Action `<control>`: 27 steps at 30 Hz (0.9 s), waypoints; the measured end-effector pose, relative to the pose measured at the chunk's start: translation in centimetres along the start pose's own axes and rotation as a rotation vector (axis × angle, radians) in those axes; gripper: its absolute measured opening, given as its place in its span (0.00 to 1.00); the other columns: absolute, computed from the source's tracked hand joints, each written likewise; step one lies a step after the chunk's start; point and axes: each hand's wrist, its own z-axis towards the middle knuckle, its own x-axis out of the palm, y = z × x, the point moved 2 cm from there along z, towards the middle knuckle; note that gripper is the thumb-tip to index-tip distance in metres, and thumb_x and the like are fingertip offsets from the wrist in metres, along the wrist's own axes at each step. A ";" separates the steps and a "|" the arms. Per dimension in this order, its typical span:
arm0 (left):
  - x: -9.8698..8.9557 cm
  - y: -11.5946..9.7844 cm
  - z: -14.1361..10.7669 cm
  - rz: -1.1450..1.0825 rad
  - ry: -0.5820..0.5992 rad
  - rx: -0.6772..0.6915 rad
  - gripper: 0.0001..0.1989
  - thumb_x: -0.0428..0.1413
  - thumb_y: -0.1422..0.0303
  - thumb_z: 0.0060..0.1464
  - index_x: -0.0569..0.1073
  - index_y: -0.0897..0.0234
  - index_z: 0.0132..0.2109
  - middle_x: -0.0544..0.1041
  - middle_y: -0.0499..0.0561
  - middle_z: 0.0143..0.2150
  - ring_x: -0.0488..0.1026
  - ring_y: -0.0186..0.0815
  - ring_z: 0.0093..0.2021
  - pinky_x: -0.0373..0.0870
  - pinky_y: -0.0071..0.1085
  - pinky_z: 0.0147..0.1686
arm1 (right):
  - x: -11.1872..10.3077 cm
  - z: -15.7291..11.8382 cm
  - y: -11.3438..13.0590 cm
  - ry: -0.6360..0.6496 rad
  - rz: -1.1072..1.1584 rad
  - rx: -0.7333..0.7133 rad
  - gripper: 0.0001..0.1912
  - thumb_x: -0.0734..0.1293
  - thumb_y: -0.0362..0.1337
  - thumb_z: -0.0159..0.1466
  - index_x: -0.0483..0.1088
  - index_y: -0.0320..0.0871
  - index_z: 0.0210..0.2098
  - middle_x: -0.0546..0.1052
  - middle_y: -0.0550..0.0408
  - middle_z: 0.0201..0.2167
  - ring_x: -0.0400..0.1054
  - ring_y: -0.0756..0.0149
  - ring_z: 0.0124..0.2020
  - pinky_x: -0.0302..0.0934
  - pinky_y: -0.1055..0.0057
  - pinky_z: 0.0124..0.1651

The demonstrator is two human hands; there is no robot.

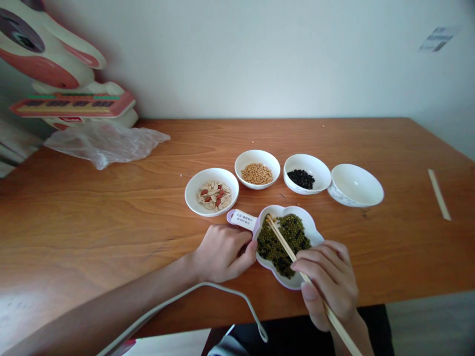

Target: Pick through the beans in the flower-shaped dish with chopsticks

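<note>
A flower-shaped white dish (pixel 315 232) with a lilac rim and a labelled handle holds green beans (pixel 293 230) mixed with some black ones. My left hand (pixel 224 252) rests against the dish's left edge, fingers curled and thumb at the rim; whether it grips the dish is hidden. In my right hand (pixel 328 279) is a pair of wooden chopsticks (pixel 284 244), their tips close together at a small tan piece among the beans. Behind the dish stand bowls with peanuts (pixel 214 196), yellow beans (pixel 257 174) and black beans (pixel 302 179).
At the right end of the bowl row is an empty white bowl (pixel 356 185). A paper strip (pixel 439 194) lies far right. Crumpled clear plastic (pixel 107 143) and a toy figure with a keyboard (pixel 74 105) are back left. A pale cable (pixel 208 284) crosses near my left forearm.
</note>
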 end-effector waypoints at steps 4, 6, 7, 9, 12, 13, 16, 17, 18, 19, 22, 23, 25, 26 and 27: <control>0.0 0.0 -0.1 0.000 0.015 -0.002 0.21 0.42 0.60 0.73 0.66 0.62 0.31 0.76 0.49 0.28 0.68 0.33 0.26 0.52 0.33 0.29 | 0.0 -0.1 0.2 0.013 -0.036 -0.029 0.09 0.63 0.31 0.64 0.75 0.41 0.39 0.81 0.49 0.36 0.71 0.61 0.37 0.57 0.53 0.51; 0.0 0.0 -0.1 0.005 0.019 -0.004 0.21 0.42 0.60 0.73 0.67 0.62 0.31 0.76 0.49 0.28 0.68 0.33 0.26 0.53 0.33 0.29 | 0.0 -0.3 0.0 0.039 -0.053 -0.045 0.08 0.63 0.32 0.64 0.75 0.42 0.39 0.81 0.50 0.36 0.72 0.61 0.36 0.57 0.53 0.51; 0.0 0.0 -0.1 0.010 0.020 -0.005 0.21 0.42 0.60 0.73 0.67 0.62 0.31 0.76 0.49 0.28 0.69 0.33 0.26 0.53 0.34 0.29 | 0.0 -0.4 -0.1 0.057 -0.060 -0.054 0.08 0.63 0.34 0.64 0.75 0.43 0.40 0.82 0.51 0.36 0.72 0.61 0.36 0.57 0.54 0.50; 0.0 0.0 -0.1 0.019 0.022 -0.007 0.21 0.42 0.60 0.73 0.67 0.62 0.31 0.77 0.49 0.28 0.69 0.34 0.27 0.53 0.34 0.29 | 0.0 -0.7 -0.4 0.080 -0.072 -0.068 0.10 0.62 0.37 0.67 0.75 0.44 0.41 0.82 0.51 0.36 0.73 0.61 0.36 0.58 0.53 0.50; 0.0 0.0 0.0 0.025 0.020 -0.006 0.21 0.42 0.61 0.73 0.67 0.62 0.31 0.77 0.50 0.28 0.70 0.34 0.27 0.53 0.34 0.29 | 0.1 -1.0 -0.6 0.054 -0.088 -0.086 0.19 0.54 0.42 0.73 0.74 0.43 0.41 0.82 0.50 0.35 0.74 0.60 0.37 0.58 0.53 0.50; 0.0 0.0 0.0 0.025 0.018 -0.004 0.21 0.43 0.61 0.73 0.67 0.62 0.31 0.77 0.50 0.28 0.70 0.34 0.27 0.53 0.34 0.29 | 0.1 -1.1 -0.7 0.044 -0.090 -0.090 0.21 0.52 0.42 0.75 0.74 0.43 0.41 0.82 0.50 0.35 0.74 0.61 0.37 0.59 0.53 0.50; 0.0 0.0 0.0 0.027 0.013 -0.001 0.21 0.42 0.60 0.73 0.67 0.62 0.31 0.76 0.50 0.28 0.70 0.34 0.27 0.52 0.34 0.29 | 0.2 -1.2 -0.7 0.031 -0.085 -0.085 0.22 0.51 0.43 0.76 0.74 0.43 0.41 0.82 0.50 0.34 0.74 0.62 0.36 0.59 0.53 0.50; 0.0 0.0 -0.1 0.027 0.013 0.000 0.21 0.42 0.60 0.73 0.67 0.62 0.31 0.76 0.50 0.28 0.70 0.33 0.27 0.52 0.34 0.29 | 0.2 -1.3 -0.8 0.025 -0.082 -0.081 0.22 0.51 0.42 0.76 0.74 0.43 0.41 0.82 0.50 0.34 0.74 0.62 0.36 0.59 0.53 0.49; 0.0 0.0 -0.1 0.027 0.013 0.002 0.22 0.42 0.60 0.73 0.67 0.62 0.31 0.76 0.49 0.28 0.69 0.33 0.27 0.52 0.34 0.29 | 0.2 -1.3 -0.8 0.016 -0.078 -0.078 0.23 0.50 0.42 0.76 0.74 0.43 0.41 0.82 0.50 0.34 0.75 0.62 0.36 0.59 0.53 0.49; 0.0 -0.1 -0.1 0.025 0.016 0.004 0.22 0.42 0.60 0.73 0.67 0.62 0.31 0.76 0.49 0.28 0.69 0.33 0.27 0.52 0.34 0.29 | 0.3 -1.4 -0.8 0.005 -0.071 -0.076 0.23 0.50 0.42 0.76 0.74 0.43 0.41 0.82 0.50 0.33 0.75 0.62 0.35 0.60 0.53 0.49; 0.0 -0.1 -0.1 0.021 0.019 0.001 0.22 0.42 0.60 0.73 0.67 0.62 0.31 0.76 0.49 0.28 0.69 0.33 0.27 0.52 0.34 0.29 | 0.3 -1.8 -0.8 -0.054 -0.048 -0.079 0.25 0.50 0.43 0.76 0.75 0.43 0.39 0.82 0.51 0.32 0.76 0.62 0.34 0.61 0.54 0.48; 0.0 -0.1 -0.1 0.020 0.016 -0.002 0.22 0.42 0.60 0.73 0.67 0.62 0.31 0.76 0.49 0.28 0.69 0.33 0.27 0.52 0.34 0.29 | 0.4 -1.9 -0.8 -0.077 -0.043 -0.082 0.25 0.49 0.43 0.76 0.75 0.43 0.39 0.82 0.51 0.32 0.76 0.62 0.34 0.61 0.54 0.47; 0.0 0.0 0.0 0.020 0.011 -0.002 0.22 0.42 0.60 0.73 0.67 0.62 0.31 0.77 0.50 0.28 0.69 0.33 0.27 0.51 0.34 0.29 | 0.5 -2.1 -0.7 -0.122 -0.045 -0.070 0.27 0.49 0.43 0.77 0.76 0.43 0.38 0.82 0.51 0.31 0.77 0.62 0.33 0.63 0.53 0.47; -0.1 -0.1 0.0 0.021 0.007 0.000 0.22 0.42 0.60 0.73 0.67 0.62 0.31 0.76 0.50 0.28 0.69 0.33 0.27 0.51 0.34 0.29 | 0.5 -2.1 -0.6 -0.156 -0.050 -0.061 0.28 0.48 0.43 0.77 0.76 0.44 0.37 0.83 0.51 0.31 0.77 0.62 0.33 0.64 0.53 0.46; -0.1 -0.1 0.0 0.023 0.003 0.003 0.22 0.42 0.60 0.73 0.67 0.63 0.31 0.76 0.50 0.28 0.69 0.33 0.27 0.51 0.34 0.29 | 0.5 -2.1 -0.5 -0.205 -0.055 -0.052 0.29 0.47 0.44 0.77 0.76 0.45 0.36 0.83 0.52 0.30 0.78 0.61 0.32 0.64 0.54 0.45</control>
